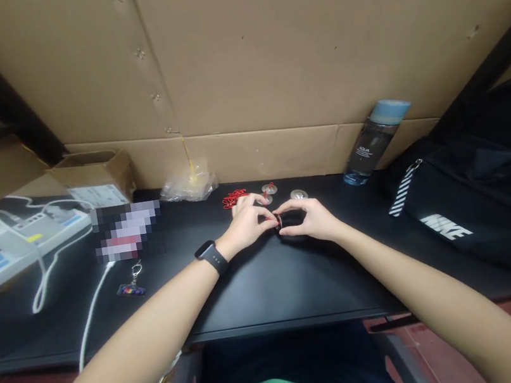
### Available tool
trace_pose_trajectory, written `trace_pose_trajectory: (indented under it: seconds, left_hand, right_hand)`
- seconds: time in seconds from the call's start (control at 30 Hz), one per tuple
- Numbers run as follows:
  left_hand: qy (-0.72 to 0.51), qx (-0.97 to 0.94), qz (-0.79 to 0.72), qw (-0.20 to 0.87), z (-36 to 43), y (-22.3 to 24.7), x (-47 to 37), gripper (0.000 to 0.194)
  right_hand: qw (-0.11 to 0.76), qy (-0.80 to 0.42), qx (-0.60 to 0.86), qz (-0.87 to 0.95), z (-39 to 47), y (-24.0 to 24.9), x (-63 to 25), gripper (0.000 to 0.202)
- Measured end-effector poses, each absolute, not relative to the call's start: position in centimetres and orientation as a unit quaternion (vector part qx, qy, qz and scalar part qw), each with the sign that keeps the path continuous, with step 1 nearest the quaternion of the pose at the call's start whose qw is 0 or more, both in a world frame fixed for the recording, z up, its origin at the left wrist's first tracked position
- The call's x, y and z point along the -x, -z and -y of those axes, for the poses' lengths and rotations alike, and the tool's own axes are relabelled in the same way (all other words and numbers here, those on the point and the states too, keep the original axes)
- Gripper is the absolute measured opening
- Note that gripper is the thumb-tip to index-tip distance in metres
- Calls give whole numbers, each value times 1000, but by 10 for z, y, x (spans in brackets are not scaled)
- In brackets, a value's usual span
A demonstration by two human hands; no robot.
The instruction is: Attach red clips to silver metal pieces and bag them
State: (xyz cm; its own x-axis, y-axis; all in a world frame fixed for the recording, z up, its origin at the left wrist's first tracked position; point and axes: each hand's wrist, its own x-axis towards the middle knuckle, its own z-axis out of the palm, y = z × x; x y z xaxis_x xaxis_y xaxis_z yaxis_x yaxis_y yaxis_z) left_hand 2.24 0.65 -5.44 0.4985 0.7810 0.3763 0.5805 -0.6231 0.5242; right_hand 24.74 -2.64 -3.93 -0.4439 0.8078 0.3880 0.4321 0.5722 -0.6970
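Small dark object (288, 220) pinched between both hands' fingers (273, 217).

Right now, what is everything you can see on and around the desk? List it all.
desk: one, black, centre
small dark piece: one, black with a red bit, pinched between both hands
red cords: a small pile, red, behind the hands
clear discs: about three, transparent, behind the hands
plastic bag: one, clear, by the cardboard wall
water bottle: one, dark with blue cap, back right
bag: one, black with white logo, right
cardboard box: one, brown, back left
power strip: one, white, left
keychain: one, left of centre
smartwatch: one, black, left wrist
left hand: fingers pinching
right hand: fingers pinching
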Motion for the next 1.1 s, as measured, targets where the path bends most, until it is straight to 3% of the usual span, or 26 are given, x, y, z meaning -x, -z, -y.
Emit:
trace_pose_trajectory:
  seconds: [1.1]
  left_hand:
    - [-299, -880, -341, 143, -2, 51, -26, 4]
  right_hand:
    - [347, -199, 435, 807, 28, 38, -247, 34]
